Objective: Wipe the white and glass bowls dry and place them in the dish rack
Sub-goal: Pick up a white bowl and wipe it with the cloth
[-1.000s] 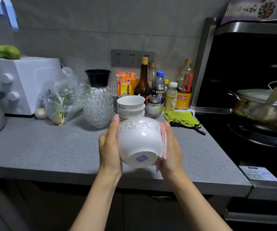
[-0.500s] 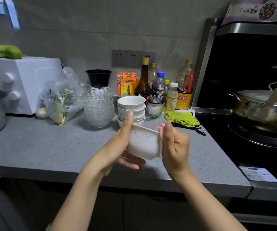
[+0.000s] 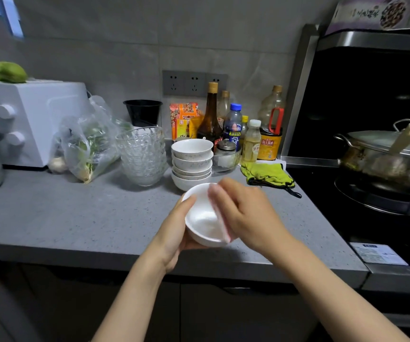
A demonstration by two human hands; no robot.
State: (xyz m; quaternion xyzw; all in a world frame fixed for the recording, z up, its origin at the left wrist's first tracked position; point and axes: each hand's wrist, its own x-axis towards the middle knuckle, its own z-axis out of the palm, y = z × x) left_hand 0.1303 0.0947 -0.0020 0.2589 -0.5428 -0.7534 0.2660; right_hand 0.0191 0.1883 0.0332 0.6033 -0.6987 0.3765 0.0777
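Both hands are in view above the front edge of the grey countertop [image 3: 75, 218]. The left hand [image 3: 174, 233] holds one white bowl [image 3: 200, 219] from its left side and underneath, mouth upward and tilted slightly toward the camera. The thumb lies along the near-left rim, and the remaining fingers curl beneath the bowl, mostly hidden by it. The right hand [image 3: 246, 213] sits over the right half of the bowl, gripping a pink-and-white cloth [image 3: 221, 218] and pressing it against the inner wall. Its fingers are bent downward and held close together; motion blur prevents a finer reading of the fingertips. The bowl is held clear of the counter surface, just in front of the stack of white bowls [image 3: 191, 164], which stands upright on the counter. Immediately left of that stack, touching or nearly so, stands the stack of glass bowls [image 3: 142, 154]. Behind both, against the tiled wall, are a black cup [image 3: 142, 112], a cluster of bottles [image 3: 233, 124] and orange packets [image 3: 184, 117]. A plastic bag of greens [image 3: 88, 144] leans beside a white appliance [image 3: 31, 119] at the left. A green mitt [image 3: 268, 175] lies on the counter right of the white stack, near the stove, where a lidded pot [image 3: 384, 156] sits on a burner.
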